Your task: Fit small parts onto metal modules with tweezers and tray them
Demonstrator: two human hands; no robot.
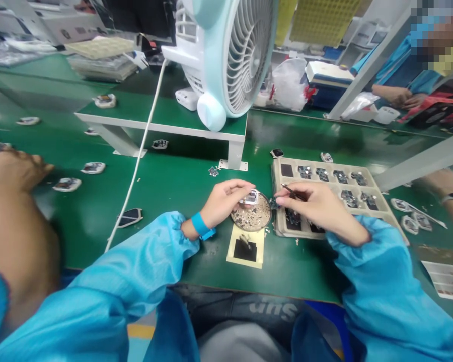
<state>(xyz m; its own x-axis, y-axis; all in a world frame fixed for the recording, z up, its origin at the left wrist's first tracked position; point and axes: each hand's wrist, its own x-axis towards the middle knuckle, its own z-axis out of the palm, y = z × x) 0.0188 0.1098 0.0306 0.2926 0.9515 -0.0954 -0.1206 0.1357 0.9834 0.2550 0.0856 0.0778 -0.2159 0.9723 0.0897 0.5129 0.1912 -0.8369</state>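
My left hand (pixel 228 200), with a blue band at the wrist, pinches a small white watch case (pixel 251 197) over a round dish (pixel 253 216) of tiny pieces. In my right hand (pixel 311 203) are dark tweezers (pixel 292 191) and a small dark circuit part (pixel 274 203), close to the left edge of a beige tray (pixel 280 223). Circuit boards (pixel 340 176) lie in the tray's compartments. Below the dish, a yellow sheet (pixel 230 254) bears a black square (pixel 245 250).
A fan (pixel 213 60) stands on a green raised shelf (pixel 166 120); its white cable (pixel 140 146) crosses the table at left. Watch cases (pixel 93 168) lie around. Another person's arm (pixel 22 221) reaches in at left, and another hand (pixel 443 182) is at right.
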